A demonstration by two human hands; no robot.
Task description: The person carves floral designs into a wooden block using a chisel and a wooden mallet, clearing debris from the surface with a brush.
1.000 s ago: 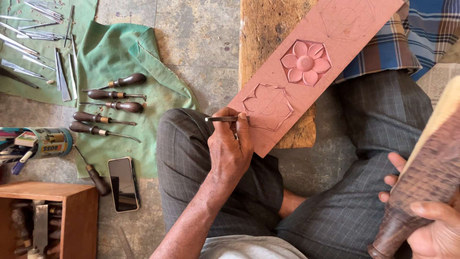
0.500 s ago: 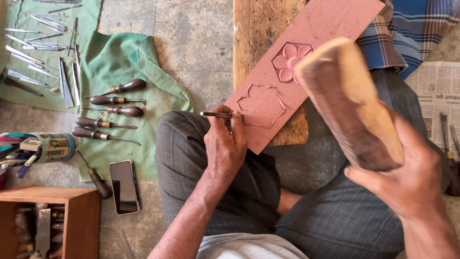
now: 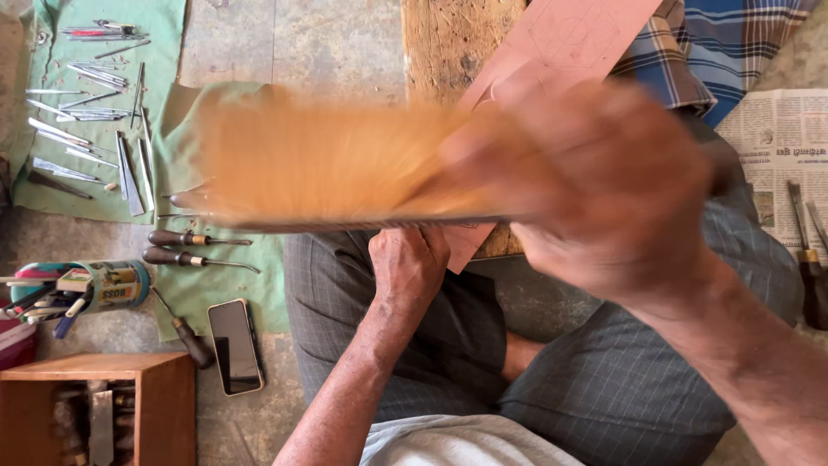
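Observation:
My right hand is closed around a thick wooden mallet. Both are motion-blurred, and the mallet lies sideways across the middle of the view. Just beneath it, my left hand is closed in a fist over my lap, and the chisel it grips is hidden behind the mallet's blur. A reddish carved plank slants from the upper right down toward my left hand. It rests on a rough wooden block, and most of its carving is covered.
A green cloth on the left holds several wooden-handled chisels and thin metal tools. A phone, a can of pencils and a wooden box lie at lower left. A newspaper with tools sits at right.
My right hand has swung the mallet from the lower right up and across to the left, over my left hand and the plank. My left hand has stayed at the plank's lower edge.

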